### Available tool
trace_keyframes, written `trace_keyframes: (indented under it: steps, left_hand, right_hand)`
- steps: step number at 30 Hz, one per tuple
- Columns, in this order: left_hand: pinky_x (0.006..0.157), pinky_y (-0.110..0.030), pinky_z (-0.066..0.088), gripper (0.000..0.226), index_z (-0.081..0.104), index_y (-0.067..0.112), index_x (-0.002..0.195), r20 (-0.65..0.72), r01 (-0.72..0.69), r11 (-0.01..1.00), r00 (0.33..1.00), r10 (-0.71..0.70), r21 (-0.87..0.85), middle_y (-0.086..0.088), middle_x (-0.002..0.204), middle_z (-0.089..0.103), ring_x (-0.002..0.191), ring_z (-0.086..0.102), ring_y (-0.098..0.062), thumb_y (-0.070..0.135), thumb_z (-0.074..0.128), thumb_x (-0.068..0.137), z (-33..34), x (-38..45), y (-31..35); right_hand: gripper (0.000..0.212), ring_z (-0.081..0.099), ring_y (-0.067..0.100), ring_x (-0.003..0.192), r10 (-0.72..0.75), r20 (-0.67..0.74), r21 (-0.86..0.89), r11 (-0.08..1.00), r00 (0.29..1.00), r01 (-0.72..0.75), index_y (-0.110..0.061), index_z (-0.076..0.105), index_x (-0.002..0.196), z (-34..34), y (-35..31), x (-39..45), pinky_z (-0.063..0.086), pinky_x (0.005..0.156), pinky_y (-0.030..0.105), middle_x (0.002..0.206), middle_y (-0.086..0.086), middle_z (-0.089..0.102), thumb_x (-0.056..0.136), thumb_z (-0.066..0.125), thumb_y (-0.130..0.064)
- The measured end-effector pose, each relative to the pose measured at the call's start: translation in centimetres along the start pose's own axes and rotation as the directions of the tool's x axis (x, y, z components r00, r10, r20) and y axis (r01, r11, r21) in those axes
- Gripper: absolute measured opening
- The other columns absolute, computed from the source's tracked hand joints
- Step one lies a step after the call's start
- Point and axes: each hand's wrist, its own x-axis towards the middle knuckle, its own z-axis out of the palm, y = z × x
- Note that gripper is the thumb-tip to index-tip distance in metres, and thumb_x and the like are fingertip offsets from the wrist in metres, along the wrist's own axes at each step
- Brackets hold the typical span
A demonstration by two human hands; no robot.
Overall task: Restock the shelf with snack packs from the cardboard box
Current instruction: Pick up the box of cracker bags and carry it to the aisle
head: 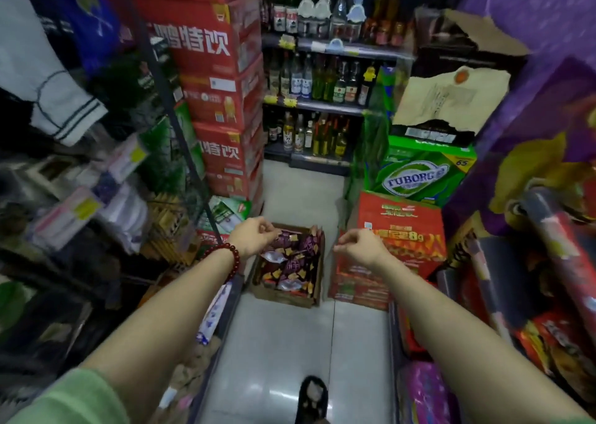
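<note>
Down low: a cardboard box (288, 295) sits on the floor (290, 343) in a narrow shop aisle, between the two arms.
Left hand: the left hand (254, 234) is over the far left corner of the box. Its fingers are loosely curled and it holds nothing. I cannot tell if the fingertips touch the packs.
Left wrist: it wears a dark red bead bracelet (233, 258), and a green sleeve (74, 398) shows near the shoulder.
Right hand: the right hand (358, 244) hangs in the air just right of the box, in front of a red carton (400, 246). Its fingers are loosely curled too, and it holds nothing.
Snack packs: the snack packs (292, 259) fill the box in a messy heap. They are purple and dark red with yellow bits on them. Some stand on edge at the far side, others lie flat.
Box direction: its long side runs away from the person, down the aisle. Its open top faces up.
Right side: a green Tuborg case (419, 173) sits on top of the red carton.
Left side: a tall stack of red cases (219, 94) stands past the box.
Far end: shelves of bottles (322, 81) close off the aisle.
Bottom edge: a dark shoe (312, 398) stands on the shiny floor.
</note>
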Motion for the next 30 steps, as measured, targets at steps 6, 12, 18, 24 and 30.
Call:
trace_keyframes:
  steps: [6,12,18,24,30]
  left_hand:
    - [0.066,-0.026,0.04,0.02,0.063,0.01,0.1,0.029,0.061,0.998,0.998,-0.06,-0.024,-0.005,0.086,0.061,0.084,0.059,-0.021,0.027,0.059,0.091,0.9,8.3,-2.4]
    - [0.075,-0.027,0.045,0.018,0.066,0.007,0.1,0.029,0.149,0.985,0.989,-0.147,-0.085,-0.009,0.09,0.067,0.087,0.061,-0.023,0.019,0.058,0.09,5.5,16.0,-9.6]
    - [0.077,-0.034,0.047,0.009,0.063,0.009,0.091,0.067,0.186,0.978,0.981,-0.179,-0.099,-0.023,0.093,0.068,0.092,0.063,-0.035,0.015,0.057,0.089,11.7,23.4,-19.5]
    - [0.073,-0.028,0.043,0.018,0.061,0.009,0.098,0.09,0.171,0.976,0.983,-0.16,-0.136,-0.014,0.094,0.065,0.085,0.057,-0.021,0.025,0.059,0.091,19.6,30.9,-28.2]
    - [0.074,-0.03,0.041,0.025,0.058,0.007,0.104,-0.014,0.136,0.977,0.99,-0.14,-0.165,-0.011,0.09,0.06,0.087,0.055,-0.02,0.029,0.061,0.091,27.0,38.8,-36.1]
  right_hand:
    - [0.027,0.06,0.02,0.092,0.049,0.072,0.019,0.999,0.996,-0.051,-0.006,0.069,0.097,0.6,0.8,9.8,0.045,0.08,0.025,0.096,0.009,0.068,0.083,0.071,-0.029]
    - [0.022,0.063,0.021,0.078,0.139,0.081,0.042,0.989,0.987,-0.142,-0.004,0.069,0.096,7.2,6.2,17.8,0.051,0.069,0.024,0.093,0.011,0.07,0.087,0.066,-0.024]
    - [0.03,0.06,0.023,0.093,0.211,0.088,0.033,0.976,0.974,-0.215,-0.006,0.064,0.107,16.8,13.2,25.3,0.042,0.076,0.024,0.101,0.01,0.066,0.087,0.065,-0.028]
    - [0.048,0.06,0.032,0.105,0.221,0.05,0.083,0.971,0.974,-0.225,-0.008,0.053,0.126,26.6,19.7,33.3,0.05,0.088,0.036,0.116,0.014,0.063,0.088,0.064,-0.035]
    - [0.041,0.06,0.026,0.1,0.269,-0.087,0.287,0.929,0.959,-0.235,-0.009,0.055,0.121,33.8,26.7,41.2,0.049,0.088,0.037,0.114,0.012,0.065,0.089,0.062,-0.033]
